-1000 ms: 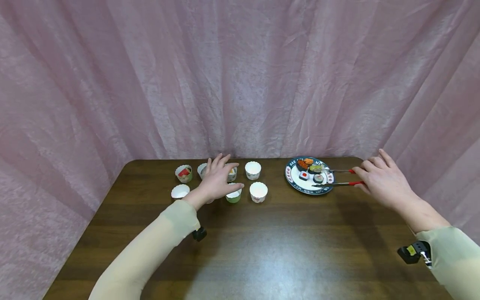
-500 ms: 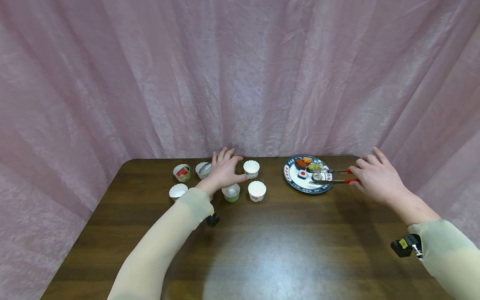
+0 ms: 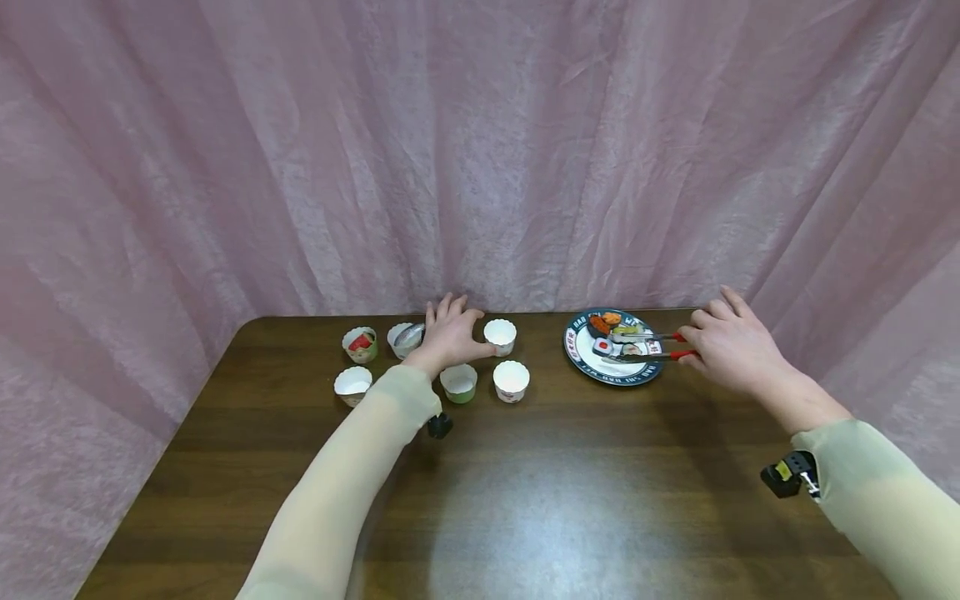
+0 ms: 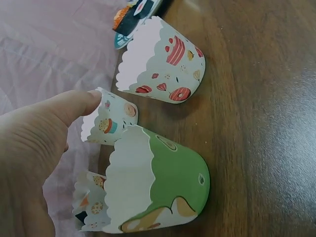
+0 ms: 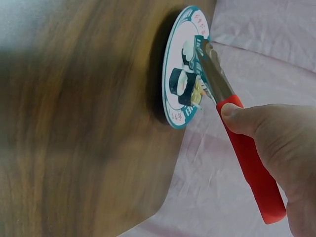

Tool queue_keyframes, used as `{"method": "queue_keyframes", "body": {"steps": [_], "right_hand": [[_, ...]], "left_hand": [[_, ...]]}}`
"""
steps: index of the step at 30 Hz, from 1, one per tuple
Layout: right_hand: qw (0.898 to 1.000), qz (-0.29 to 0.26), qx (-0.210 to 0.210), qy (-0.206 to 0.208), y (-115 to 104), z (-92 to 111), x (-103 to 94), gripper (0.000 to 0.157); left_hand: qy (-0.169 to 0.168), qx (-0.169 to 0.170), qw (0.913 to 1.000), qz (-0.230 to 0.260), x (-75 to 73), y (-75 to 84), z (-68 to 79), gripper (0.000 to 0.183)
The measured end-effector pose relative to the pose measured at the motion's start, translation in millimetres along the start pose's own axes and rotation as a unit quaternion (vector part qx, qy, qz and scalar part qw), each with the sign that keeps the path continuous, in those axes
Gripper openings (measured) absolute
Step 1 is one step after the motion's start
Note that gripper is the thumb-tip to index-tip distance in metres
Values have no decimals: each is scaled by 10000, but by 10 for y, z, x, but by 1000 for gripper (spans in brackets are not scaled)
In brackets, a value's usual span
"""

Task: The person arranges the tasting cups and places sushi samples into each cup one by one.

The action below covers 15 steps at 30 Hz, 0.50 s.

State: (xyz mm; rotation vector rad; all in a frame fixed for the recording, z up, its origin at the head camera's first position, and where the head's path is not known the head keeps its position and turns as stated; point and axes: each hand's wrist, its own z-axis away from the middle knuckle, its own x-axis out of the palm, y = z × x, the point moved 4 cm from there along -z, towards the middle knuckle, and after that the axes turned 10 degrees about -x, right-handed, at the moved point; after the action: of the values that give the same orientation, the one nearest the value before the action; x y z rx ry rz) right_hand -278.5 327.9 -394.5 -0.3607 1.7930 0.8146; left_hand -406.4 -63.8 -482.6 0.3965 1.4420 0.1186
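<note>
My left hand (image 3: 448,337) is spread above the back row of paper cups, fingers straight. In the left wrist view its thumb lies right at the rim of a white cup (image 4: 111,118) printed with a cupcake. A green paper cup (image 4: 180,173) stands just below it. My right hand (image 3: 727,343) grips metal tongs (image 3: 682,355) by their red handles. The two arms of the tongs are apart, reaching over a blue-rimmed plate (image 3: 600,374). Small sushi pieces lie there, including a white square piece with a red centre (image 3: 602,347) close to the tips.
Near the left end, one cup (image 3: 360,352) holds something red and another (image 3: 397,336) a shiny grey piece. Two more white cups, front left (image 3: 352,387) and front right (image 3: 511,385), stand on the wooden table (image 3: 555,483). A pink curtain (image 3: 480,167) hangs behind.
My left hand has moved right along the cups, uncovering the green one. My right hand has moved left, carrying the tongs further over the plate.
</note>
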Motion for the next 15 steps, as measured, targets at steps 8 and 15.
{"method": "queue_keyframes", "body": {"steps": [8,15], "right_hand": [[9999,112,-37,-19,-6,-104,5,35],[9999,69,9,-134,24,-145,65,32]], "left_hand": [[-58,10,9998,-171,29,64,-57,82],[-60,36,9989,-470,48,97,-64,81]]}}
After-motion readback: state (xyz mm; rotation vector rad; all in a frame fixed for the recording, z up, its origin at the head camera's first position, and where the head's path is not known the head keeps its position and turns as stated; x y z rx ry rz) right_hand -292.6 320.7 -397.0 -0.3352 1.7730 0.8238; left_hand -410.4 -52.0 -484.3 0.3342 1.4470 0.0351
